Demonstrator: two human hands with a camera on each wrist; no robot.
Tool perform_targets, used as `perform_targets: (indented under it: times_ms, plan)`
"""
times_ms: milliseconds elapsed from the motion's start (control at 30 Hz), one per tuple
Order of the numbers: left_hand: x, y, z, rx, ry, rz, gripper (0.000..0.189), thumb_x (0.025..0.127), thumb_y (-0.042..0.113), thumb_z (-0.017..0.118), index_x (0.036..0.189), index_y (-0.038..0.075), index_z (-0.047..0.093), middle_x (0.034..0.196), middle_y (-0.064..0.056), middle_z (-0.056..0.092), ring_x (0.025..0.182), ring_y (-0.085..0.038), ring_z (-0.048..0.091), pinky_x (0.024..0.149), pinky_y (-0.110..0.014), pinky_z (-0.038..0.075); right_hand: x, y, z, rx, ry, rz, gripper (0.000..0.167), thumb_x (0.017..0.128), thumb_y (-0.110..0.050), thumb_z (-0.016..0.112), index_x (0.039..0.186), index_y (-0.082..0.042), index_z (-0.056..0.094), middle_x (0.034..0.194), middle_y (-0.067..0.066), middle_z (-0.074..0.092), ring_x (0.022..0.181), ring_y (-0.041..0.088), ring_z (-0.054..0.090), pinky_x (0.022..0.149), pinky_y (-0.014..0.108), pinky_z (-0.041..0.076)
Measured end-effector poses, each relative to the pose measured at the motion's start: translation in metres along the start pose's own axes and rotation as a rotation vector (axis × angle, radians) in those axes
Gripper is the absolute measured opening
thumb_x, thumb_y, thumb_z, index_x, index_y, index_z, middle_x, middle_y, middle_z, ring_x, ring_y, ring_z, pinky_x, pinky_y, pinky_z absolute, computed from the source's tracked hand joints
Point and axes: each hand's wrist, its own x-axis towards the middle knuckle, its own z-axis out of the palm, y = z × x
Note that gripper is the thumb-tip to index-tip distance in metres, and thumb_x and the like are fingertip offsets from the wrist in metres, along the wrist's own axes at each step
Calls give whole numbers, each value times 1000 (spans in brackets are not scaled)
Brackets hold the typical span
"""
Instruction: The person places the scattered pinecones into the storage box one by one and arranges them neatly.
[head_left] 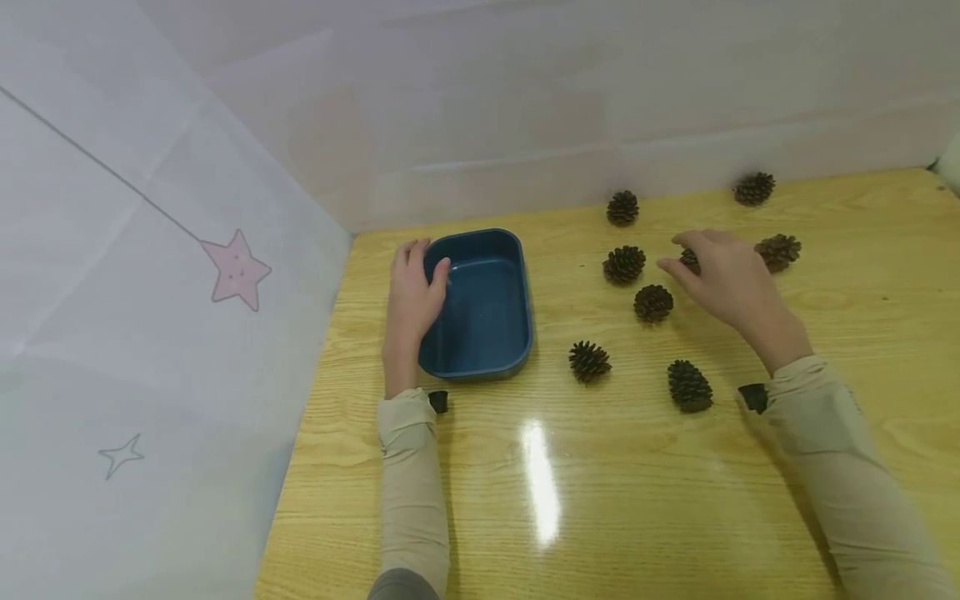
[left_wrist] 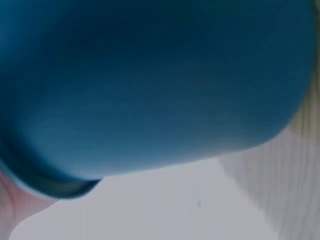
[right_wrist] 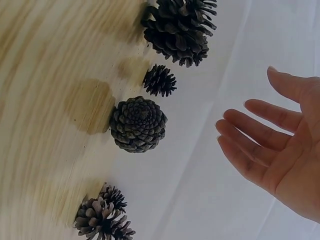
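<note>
At the table's left, my left hand (head_left: 412, 304) grips the left rim of a deep blue rectangular container (head_left: 487, 325), thumb over the inner side and fingers outside. The container's wall (left_wrist: 175, 100) fills most of the left wrist view, with a bit of the hand (left_wrist: 17, 205) at the corner. My right hand (head_left: 727, 279) hovers among brown pine cones, partly covering one pine cone (head_left: 688, 261). The right wrist view shows that hand (right_wrist: 272, 142) with fingers spread and nothing held, apart from a round pine cone (right_wrist: 138, 125).
More pine cones lie right of the container, including a near one (head_left: 589, 362), a long one (head_left: 689, 387) and one by the back wall (head_left: 753, 189). The wooden table (head_left: 600, 500) meets white sheeting (head_left: 525, 108) behind and at the left.
</note>
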Motion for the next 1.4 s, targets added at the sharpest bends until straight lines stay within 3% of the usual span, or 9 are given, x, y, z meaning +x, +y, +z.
perform_targets:
  times_ms: [333,700,900,1133,1400]
  plan:
    - [1,-12,-3,-100,-17,-48,49,110,27,53,149,-1,49,148,-22,45,140,-37,42,117,-48,33,4,-1,3,-33,36,-38,45,104,-26,67,126,12,62,116,36,66,92,50,67,79,62,53]
    - [-1,-27,-5,-234,-53,-130,45,110,20,52,149,-1,49,151,-22,45,137,-39,45,108,-50,43,7,-3,7,7,-57,-5,47,105,-29,65,132,8,59,108,30,68,83,38,69,69,56,54]
    - [0,-33,-4,-271,-69,-159,45,110,18,52,150,-2,48,153,-22,45,136,-39,49,109,-49,44,10,-4,10,12,-84,-10,48,105,-29,64,133,8,58,122,35,64,90,44,69,75,60,54]
    - [-1,-39,-5,-326,-108,-195,45,110,18,52,150,-2,47,152,-21,46,135,-39,51,107,-50,45,10,-2,14,50,-108,-5,48,105,-27,65,134,11,56,124,36,62,96,48,67,83,62,52]
    - [-1,-45,-5,-386,-162,-230,41,110,16,52,148,2,49,150,-18,50,129,-36,55,104,-50,47,14,-3,14,63,-222,26,54,106,-30,63,139,11,52,128,37,60,112,52,61,93,65,48]
